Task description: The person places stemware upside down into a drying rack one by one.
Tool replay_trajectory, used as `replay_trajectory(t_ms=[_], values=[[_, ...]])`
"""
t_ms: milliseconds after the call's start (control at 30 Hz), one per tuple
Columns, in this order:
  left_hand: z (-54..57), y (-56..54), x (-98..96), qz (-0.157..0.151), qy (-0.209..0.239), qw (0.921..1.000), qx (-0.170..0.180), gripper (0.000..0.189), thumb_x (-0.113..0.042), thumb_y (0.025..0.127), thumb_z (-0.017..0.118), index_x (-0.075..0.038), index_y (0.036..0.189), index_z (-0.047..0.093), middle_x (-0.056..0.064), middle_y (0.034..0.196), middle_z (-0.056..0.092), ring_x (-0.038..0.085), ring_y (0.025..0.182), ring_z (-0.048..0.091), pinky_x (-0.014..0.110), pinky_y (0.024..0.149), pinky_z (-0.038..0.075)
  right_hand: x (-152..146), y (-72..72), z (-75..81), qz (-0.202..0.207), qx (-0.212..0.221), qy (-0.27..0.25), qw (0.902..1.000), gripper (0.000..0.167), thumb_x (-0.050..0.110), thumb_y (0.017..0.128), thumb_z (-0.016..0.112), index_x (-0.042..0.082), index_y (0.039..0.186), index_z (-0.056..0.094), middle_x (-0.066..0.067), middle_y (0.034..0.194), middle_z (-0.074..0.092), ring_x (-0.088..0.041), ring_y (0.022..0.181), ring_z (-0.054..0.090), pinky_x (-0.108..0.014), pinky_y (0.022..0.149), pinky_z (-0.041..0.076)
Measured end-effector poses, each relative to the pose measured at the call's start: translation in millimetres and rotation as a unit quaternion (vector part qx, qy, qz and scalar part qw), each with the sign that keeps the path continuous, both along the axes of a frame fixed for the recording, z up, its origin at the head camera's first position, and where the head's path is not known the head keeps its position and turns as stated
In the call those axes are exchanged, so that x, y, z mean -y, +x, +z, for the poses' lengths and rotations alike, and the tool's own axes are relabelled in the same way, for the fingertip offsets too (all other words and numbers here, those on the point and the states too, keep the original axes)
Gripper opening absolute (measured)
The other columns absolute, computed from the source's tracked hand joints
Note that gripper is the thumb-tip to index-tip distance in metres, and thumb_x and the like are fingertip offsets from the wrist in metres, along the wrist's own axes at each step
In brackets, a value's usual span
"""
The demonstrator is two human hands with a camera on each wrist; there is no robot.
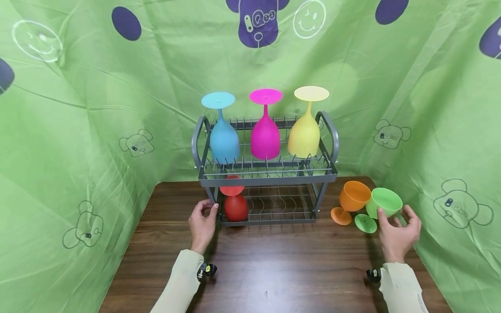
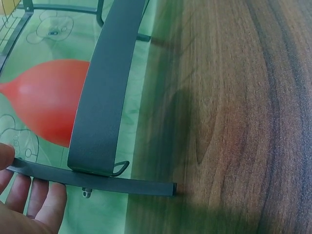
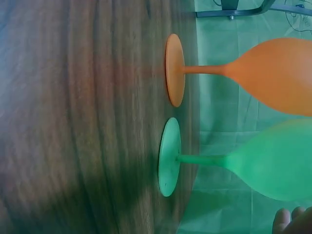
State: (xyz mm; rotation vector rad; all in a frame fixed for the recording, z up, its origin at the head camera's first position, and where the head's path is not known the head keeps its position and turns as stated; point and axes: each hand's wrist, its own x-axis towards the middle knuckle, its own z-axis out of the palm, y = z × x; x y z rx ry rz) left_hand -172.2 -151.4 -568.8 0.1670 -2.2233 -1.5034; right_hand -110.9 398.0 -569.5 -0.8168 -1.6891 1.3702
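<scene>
My left hand (image 1: pixel 202 224) grips the lower left post of a grey two-tier dish rack (image 1: pixel 270 178); in the left wrist view, thumb and fingers lie on either side of its dark bar (image 2: pixel 117 184). A red goblet (image 1: pixel 236 208) stands upside down on the lower tier, beside that post. On the right, my right hand (image 1: pixel 400 232) is around the bowl of an upright green goblet (image 1: pixel 383 201), with its fingers spread; whether they touch the bowl cannot be told. Next to it an orange goblet (image 1: pixel 354 196) stands upright; both feet rest on the table in the right wrist view.
Blue (image 1: pixel 225 141), magenta (image 1: pixel 265 139) and yellow (image 1: pixel 304 137) goblets stand upside down on the rack's top tier. The dark wooden table (image 1: pixel 274 265) is enclosed by a green printed cloth (image 1: pixel 94 130) at the back and sides.
</scene>
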Motion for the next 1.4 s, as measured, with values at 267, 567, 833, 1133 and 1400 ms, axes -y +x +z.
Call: replay_trajectory(t_ms=[267,567,833,1133,1400], values=[[-2.4,0.3,0.2,-0.002,0.0,1.0,0.0,0.017,-0.02,0.098,0.078,-0.01,0.111,0.074,0.009,0.102,0.076,0.022,0.096,0.074,0.01,0.071,0.053,-3.5,-13.4,-7.7,0.024,-0.011,-0.021,0.9994,0.08,0.013,0.078,0.093,0.019,0.149,0.055,0.008,0.137,0.055,-0.008,0.127,0.055,-0.027,0.111,0.052],[-1.2,0.0,-1.1,-0.001,0.009,0.9999,-0.006,0.019,-0.02,0.097,0.08,-0.009,0.111,0.074,0.01,0.103,0.076,0.021,0.095,0.073,0.012,0.072,0.055,-4.2,-17.1,-9.4,0.044,-0.011,-0.037,0.9983,0.084,0.008,0.078,0.093,0.02,0.151,0.053,0.006,0.135,0.056,-0.009,0.123,0.056,-0.026,0.114,0.049],[-1.1,-0.3,0.3,-0.007,0.017,0.9998,-0.01,0.02,-0.02,0.096,0.081,-0.008,0.111,0.075,0.012,0.102,0.077,0.027,0.097,0.074,0.019,0.073,0.057,-6.0,-16.0,-10.2,0.042,-0.007,-0.033,0.9985,0.084,0.008,0.077,0.094,0.02,0.149,0.054,0.008,0.133,0.055,-0.009,0.122,0.056,-0.023,0.11,0.05],[-0.1,0.0,0.8,-0.014,0.025,0.9996,0.002,0.018,-0.016,0.098,0.077,-0.008,0.113,0.075,0.013,0.105,0.076,0.028,0.101,0.073,0.01,0.073,0.054,-5.4,0.8,-3.6,0.048,-0.006,-0.023,0.9986,0.085,0.007,0.075,0.095,0.021,0.149,0.055,0.007,0.136,0.054,-0.006,0.109,0.062,-0.012,0.095,0.053],[3.3,5.9,2.2,-0.015,0.038,0.999,0.016,0.019,-0.016,0.099,0.075,-0.01,0.116,0.073,0.01,0.106,0.075,0.012,0.098,0.069,0.012,0.071,0.056,16.5,22.2,13.9,0.058,0.005,0.07,0.9958,0.083,0.008,0.076,0.093,0.02,0.15,0.057,0.011,0.136,0.055,-0.004,0.118,0.059,-0.012,0.098,0.051]])
